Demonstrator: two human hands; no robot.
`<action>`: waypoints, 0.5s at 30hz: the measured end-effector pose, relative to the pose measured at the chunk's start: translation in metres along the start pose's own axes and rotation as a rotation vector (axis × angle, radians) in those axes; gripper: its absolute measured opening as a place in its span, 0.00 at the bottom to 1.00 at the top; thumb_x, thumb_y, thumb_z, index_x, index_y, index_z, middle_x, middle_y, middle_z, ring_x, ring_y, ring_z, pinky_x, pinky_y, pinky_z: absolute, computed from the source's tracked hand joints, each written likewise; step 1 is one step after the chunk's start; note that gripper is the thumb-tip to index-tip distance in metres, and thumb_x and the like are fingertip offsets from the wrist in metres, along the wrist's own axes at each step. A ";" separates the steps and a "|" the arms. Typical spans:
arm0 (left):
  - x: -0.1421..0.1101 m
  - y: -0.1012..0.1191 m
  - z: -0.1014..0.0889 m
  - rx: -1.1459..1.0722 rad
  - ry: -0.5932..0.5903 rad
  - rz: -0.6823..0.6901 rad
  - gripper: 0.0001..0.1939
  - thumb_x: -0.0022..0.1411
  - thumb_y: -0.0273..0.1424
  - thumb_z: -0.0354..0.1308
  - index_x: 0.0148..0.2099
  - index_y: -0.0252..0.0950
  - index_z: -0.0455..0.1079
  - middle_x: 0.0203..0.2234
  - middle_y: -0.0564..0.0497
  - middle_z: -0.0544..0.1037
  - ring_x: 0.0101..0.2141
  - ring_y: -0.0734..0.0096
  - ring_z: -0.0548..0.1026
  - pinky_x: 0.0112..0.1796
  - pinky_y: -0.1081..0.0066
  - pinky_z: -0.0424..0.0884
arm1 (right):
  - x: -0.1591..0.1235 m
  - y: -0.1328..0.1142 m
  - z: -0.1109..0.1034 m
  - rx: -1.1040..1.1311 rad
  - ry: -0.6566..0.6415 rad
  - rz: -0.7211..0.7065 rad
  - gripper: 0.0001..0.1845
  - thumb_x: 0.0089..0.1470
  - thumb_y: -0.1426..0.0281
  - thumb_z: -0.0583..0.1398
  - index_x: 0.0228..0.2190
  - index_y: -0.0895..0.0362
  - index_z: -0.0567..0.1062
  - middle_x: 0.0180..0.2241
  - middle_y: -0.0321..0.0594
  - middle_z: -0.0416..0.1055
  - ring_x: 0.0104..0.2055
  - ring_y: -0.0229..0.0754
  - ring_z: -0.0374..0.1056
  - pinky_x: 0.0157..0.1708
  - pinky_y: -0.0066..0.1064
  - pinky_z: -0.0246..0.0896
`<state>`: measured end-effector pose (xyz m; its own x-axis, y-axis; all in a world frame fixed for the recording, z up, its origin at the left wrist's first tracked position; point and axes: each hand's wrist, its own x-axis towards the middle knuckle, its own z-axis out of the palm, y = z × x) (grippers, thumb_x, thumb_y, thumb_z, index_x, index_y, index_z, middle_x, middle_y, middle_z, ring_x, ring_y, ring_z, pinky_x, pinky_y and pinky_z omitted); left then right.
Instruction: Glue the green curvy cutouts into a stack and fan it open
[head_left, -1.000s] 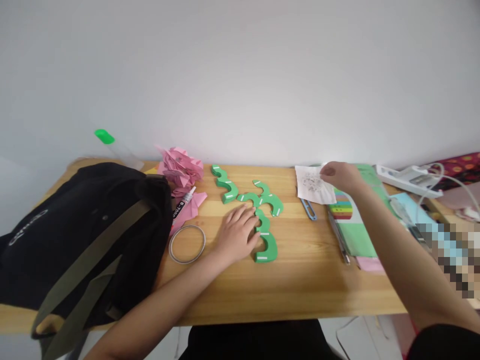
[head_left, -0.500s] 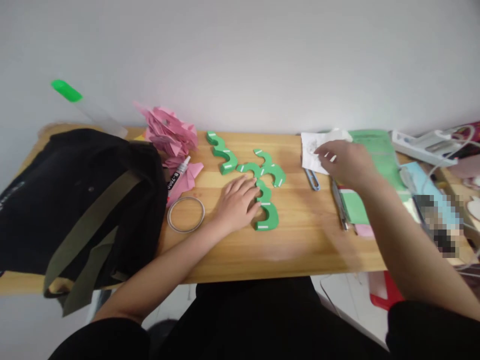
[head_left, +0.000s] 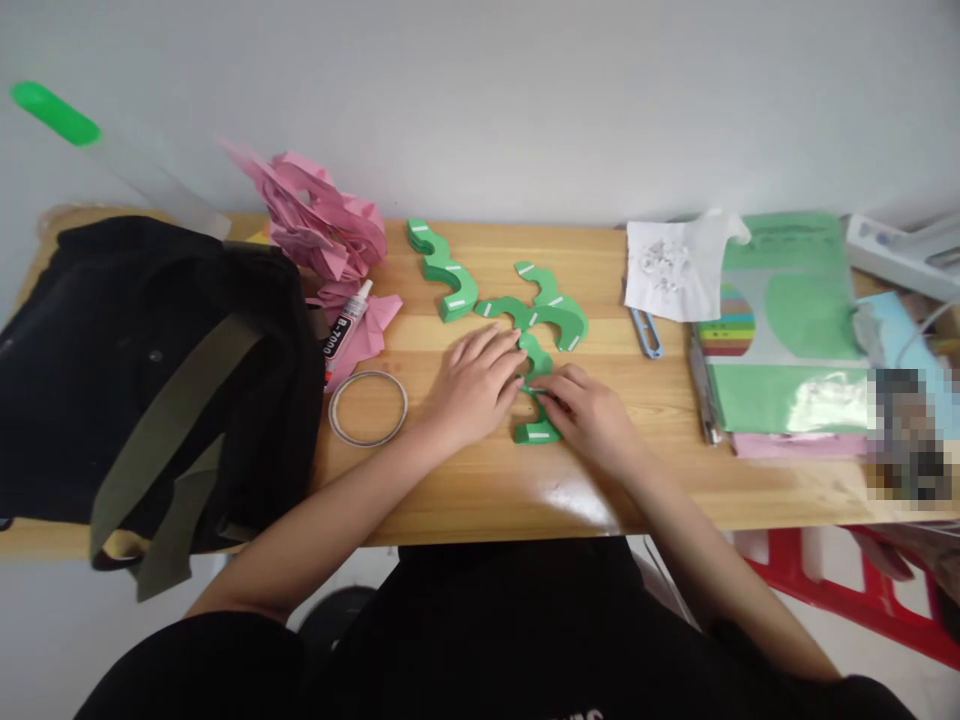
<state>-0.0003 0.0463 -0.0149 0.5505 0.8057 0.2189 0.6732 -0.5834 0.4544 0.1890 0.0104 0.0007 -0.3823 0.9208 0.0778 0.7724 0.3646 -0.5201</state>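
Note:
My left hand (head_left: 478, 388) lies flat on the desk, fingers stretched, its fingertips against the left edge of a curved green paper piece (head_left: 538, 433). On that piece, the thumb and forefinger of my right hand (head_left: 591, 412) are pinched at a thin white strip (head_left: 532, 390) across its middle. My fingers partly cover both strip and piece. Just behind lie more joined green curves (head_left: 571, 318) with short white strips on them. A thicker stack of green wavy pieces (head_left: 450, 272) sits further back to the left.
A black bag (head_left: 157, 370) fills the left side, beside crumpled pink paper (head_left: 322, 215), a glue tube (head_left: 347, 325) and a tape roll (head_left: 367, 442). At right are white paper (head_left: 649, 245) with small scraps, a blue cutter (head_left: 646, 335) and a green packet (head_left: 802, 395).
My right hand has come from the white paper on the right to the green piece beside my left hand. The left hand stays in place; the view has shifted slightly.

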 end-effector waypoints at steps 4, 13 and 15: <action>0.000 0.000 0.001 0.004 0.012 0.006 0.14 0.66 0.32 0.53 0.52 0.37 0.69 0.58 0.47 0.69 0.61 0.58 0.60 0.58 0.55 0.58 | 0.003 0.003 -0.005 0.029 -0.069 -0.066 0.10 0.60 0.72 0.52 0.40 0.57 0.73 0.35 0.44 0.69 0.34 0.42 0.69 0.35 0.31 0.65; 0.000 0.000 0.000 0.004 -0.001 -0.002 0.15 0.67 0.32 0.52 0.53 0.36 0.69 0.58 0.47 0.68 0.61 0.58 0.60 0.59 0.55 0.57 | 0.012 0.006 -0.012 0.106 -0.119 -0.102 0.03 0.59 0.73 0.54 0.35 0.56 0.69 0.32 0.40 0.67 0.30 0.37 0.65 0.31 0.28 0.62; 0.001 0.000 0.000 0.000 -0.006 -0.003 0.15 0.67 0.32 0.52 0.53 0.35 0.69 0.58 0.46 0.69 0.61 0.58 0.60 0.59 0.55 0.57 | 0.012 0.007 -0.012 0.109 -0.116 -0.105 0.05 0.59 0.73 0.54 0.36 0.57 0.69 0.33 0.40 0.67 0.31 0.38 0.66 0.32 0.28 0.62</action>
<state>0.0001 0.0468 -0.0151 0.5510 0.8069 0.2126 0.6747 -0.5807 0.4556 0.1958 0.0253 0.0086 -0.5182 0.8543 0.0412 0.6685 0.4346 -0.6035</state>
